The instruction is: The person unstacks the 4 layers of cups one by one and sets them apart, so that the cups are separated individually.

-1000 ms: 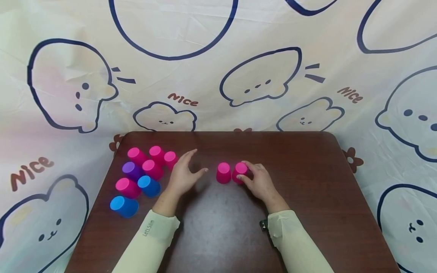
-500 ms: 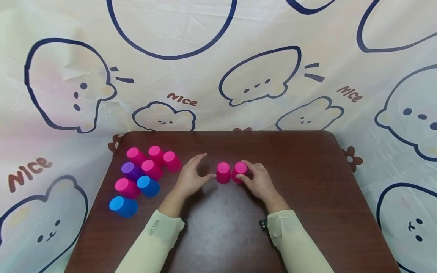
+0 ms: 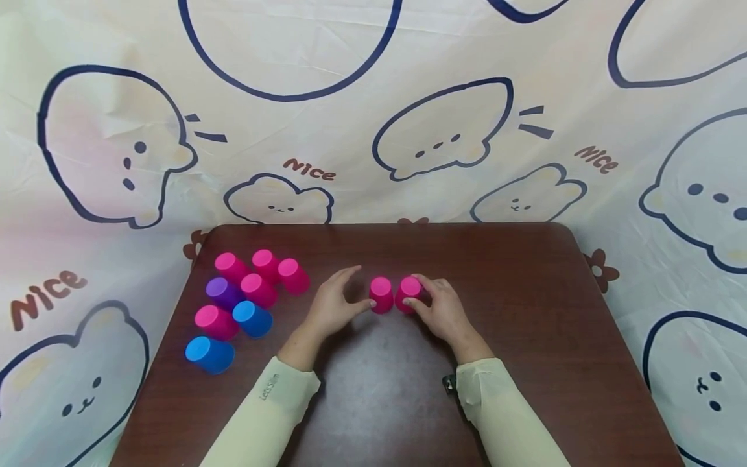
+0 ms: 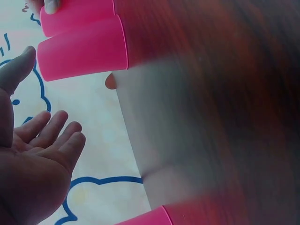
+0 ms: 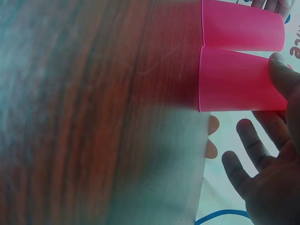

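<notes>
Two pink cups stand upside down side by side near the middle of the table. My right hand [image 3: 446,312] grips the right pink cup [image 5: 239,82] between thumb and fingers, low on its side in the head view. Left of the pair, my left hand [image 3: 332,308] is spread, its thumb tip right at the left pink cup [image 3: 382,296]. In the left wrist view, the fingers [image 4: 56,129] of that hand are loosely extended with nothing held, and the left cup [image 4: 84,49] stands just beyond the thumb.
At the table's left, several upturned cups stand grouped: pink cups, such as one pink cup [image 3: 294,277], a purple cup [image 3: 225,294], a blue cup [image 3: 253,319] and another blue cup [image 3: 210,355]. Behind the dark brown table [image 3: 525,402] hangs a cartoon-printed cloth [image 3: 350,136].
My left hand has moved right, away from the grouped cups and up to the left cup of the middle pair. The right hand stays on its cup.
</notes>
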A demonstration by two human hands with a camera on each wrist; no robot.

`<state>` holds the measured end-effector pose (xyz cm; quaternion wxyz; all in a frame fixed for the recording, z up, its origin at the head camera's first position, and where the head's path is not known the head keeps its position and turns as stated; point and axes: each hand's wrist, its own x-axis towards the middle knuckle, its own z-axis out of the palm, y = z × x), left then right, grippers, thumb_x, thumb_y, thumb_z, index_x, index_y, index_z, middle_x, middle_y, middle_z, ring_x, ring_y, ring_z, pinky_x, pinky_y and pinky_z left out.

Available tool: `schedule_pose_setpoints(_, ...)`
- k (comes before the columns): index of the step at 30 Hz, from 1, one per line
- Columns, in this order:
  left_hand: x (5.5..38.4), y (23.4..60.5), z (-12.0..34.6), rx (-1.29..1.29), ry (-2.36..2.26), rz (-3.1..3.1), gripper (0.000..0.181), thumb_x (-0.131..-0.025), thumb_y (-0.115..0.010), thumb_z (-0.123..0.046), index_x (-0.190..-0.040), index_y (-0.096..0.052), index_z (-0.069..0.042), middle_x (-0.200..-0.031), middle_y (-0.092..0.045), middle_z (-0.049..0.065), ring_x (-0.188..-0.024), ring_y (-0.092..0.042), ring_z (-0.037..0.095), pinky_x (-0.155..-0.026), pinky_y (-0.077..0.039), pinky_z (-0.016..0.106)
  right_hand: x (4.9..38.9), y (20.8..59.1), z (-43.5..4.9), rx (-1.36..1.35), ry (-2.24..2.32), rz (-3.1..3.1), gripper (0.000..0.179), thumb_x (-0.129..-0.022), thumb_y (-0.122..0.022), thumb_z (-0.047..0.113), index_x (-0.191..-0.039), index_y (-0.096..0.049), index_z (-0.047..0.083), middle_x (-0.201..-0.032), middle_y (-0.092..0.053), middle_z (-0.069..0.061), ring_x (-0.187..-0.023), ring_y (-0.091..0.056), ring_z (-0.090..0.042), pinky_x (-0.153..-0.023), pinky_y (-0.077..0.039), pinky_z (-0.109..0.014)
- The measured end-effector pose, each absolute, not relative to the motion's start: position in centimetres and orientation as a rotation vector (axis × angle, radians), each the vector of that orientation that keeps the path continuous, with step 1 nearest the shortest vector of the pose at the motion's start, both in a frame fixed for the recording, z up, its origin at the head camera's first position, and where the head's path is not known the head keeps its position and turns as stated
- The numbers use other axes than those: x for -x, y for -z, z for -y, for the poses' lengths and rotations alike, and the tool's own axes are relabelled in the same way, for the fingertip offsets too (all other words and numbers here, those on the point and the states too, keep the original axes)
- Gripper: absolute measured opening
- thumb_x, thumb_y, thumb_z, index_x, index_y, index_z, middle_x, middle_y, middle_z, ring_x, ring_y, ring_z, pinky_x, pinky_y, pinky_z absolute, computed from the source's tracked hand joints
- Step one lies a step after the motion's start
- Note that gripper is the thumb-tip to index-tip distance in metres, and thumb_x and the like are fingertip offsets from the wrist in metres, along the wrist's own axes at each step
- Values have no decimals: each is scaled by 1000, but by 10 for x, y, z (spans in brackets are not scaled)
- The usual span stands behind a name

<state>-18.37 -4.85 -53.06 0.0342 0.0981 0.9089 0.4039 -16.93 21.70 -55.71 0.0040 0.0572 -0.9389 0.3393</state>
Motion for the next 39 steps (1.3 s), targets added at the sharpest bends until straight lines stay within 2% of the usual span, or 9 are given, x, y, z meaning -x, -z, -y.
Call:
schedule_pose_setpoints(25, 185, 538, 28, -346, -1237, -2778, 76, -78, -92, -33, -145, -60, -17, -145, -60, 7, -134, -56, 30, -103, -54, 52, 170, 559, -217, -192, -1045, 2934, 66, -90, -80, 44, -148, -56, 25, -127, -68, -4, -118, -55, -24, -96, -57, -50)
schedule_pose_setpoints(31, 187, 540, 23, -384, -1228, -2780, 74, -80, -90, -33, -146, -60, -14, -144, -60, 9, -134, -56, 31, -105, -52, 51, 170, 559, -217, -191, -1047, 2928, 65, -90, -80, 44, -147, -57, 25, -127, -69, -4, -117, -55, -24, -97, -56, -49)
schedule_pose_setpoints(39, 187, 540, 20, -357, -1225, -2781, 73, -79, -91, -32, -144, -61, -17, -143, -61, 8, -133, -57, 30, -104, -53, 50, 170, 559, -217, -169, -1051, 2938, 65, -89, -81, 44, -147, -56, 27, -127, -68, -3, -118, -55, -24, -96, -57, -49)
